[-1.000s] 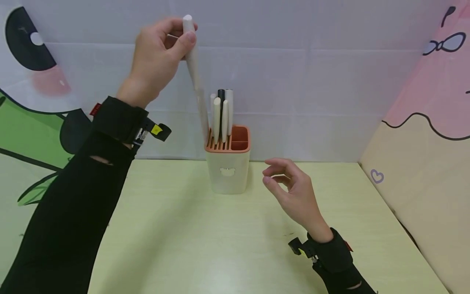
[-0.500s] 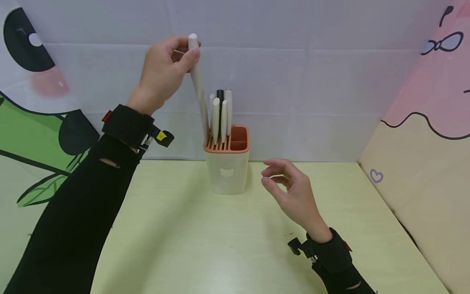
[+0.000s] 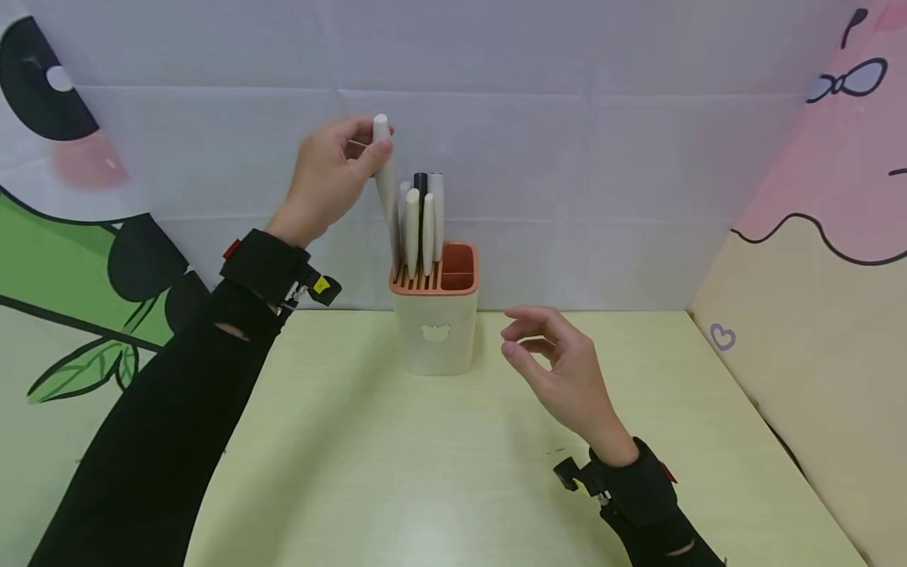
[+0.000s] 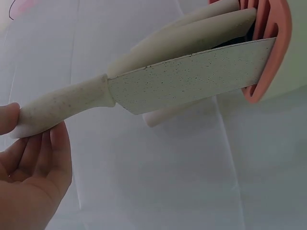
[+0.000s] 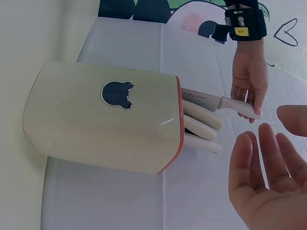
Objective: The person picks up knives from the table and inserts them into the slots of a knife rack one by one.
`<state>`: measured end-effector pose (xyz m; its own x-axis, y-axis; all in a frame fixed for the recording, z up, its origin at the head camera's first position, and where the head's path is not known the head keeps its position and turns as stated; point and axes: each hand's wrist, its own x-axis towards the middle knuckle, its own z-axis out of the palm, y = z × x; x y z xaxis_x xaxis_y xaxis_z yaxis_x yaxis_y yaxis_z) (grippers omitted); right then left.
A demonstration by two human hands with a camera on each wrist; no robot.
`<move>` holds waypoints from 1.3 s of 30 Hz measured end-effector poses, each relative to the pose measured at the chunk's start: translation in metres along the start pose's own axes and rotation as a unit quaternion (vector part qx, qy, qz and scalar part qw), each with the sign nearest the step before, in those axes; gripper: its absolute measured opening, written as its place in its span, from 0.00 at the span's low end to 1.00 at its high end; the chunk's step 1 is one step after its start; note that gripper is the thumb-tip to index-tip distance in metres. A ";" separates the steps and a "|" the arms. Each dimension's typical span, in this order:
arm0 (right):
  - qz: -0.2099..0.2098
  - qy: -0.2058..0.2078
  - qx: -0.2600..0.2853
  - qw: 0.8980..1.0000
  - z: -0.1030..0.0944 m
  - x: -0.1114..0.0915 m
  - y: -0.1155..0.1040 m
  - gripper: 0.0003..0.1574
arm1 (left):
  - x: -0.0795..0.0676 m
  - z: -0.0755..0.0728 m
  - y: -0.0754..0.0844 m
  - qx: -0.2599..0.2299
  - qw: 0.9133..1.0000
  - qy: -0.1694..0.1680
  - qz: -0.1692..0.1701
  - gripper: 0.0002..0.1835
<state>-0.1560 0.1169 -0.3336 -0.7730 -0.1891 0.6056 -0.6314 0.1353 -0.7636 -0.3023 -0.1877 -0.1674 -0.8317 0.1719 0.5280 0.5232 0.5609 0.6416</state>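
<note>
A knife [image 4: 192,72] with a speckled blade and a pale handle stands partly inside the leftmost slot of a cream knife block [image 3: 435,335] with an orange slotted top. My left hand [image 3: 329,173] pinches the end of its handle between thumb and fingers, above the block's left side. In the left wrist view, part of the blade shows above the slot; the rest is hidden inside. Several other handles, white ones and one black handle [image 3: 421,183], rise from the neighbouring slots. To the right of the block, my right hand [image 3: 556,366] hovers with fingers loosely bent, holding nothing.
The block stands at the back of a pale wooden table [image 3: 397,472], close to a white wall sheet [image 3: 510,157] with cartoon prints. Two square compartments [image 3: 459,268] take up the right part of its top. A printed side panel [image 3: 801,339] borders the table on the right.
My left hand has moved down and slightly right, and the knife has slid deeper into its slot. The right hand has stayed nearly still.
</note>
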 end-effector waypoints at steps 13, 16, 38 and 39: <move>0.011 -0.016 -0.017 1.000 0.001 0.001 -0.001 0.25 | -0.009 0.015 -0.023 -0.009 1.000 -0.007 -0.005 0.21; 0.015 -0.020 -0.026 0.999 0.001 0.002 0.000 0.26 | -0.012 0.018 -0.027 -0.008 1.000 -0.012 -0.010 0.21; 0.034 -0.059 -0.079 0.995 0.002 0.001 0.010 0.30 | -0.028 0.033 -0.054 -0.007 0.999 -0.028 -0.029 0.22; 0.033 -0.059 -0.078 0.995 0.002 0.001 0.011 0.30 | -0.029 0.034 -0.055 -0.006 0.999 -0.028 -0.029 0.22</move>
<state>-0.1631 0.1159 -0.3418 -0.8067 -0.2864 0.5170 -0.5879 0.2995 -0.7514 -0.3134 -0.1961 -0.2363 -0.8694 0.1851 0.4582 0.4762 0.5611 0.6770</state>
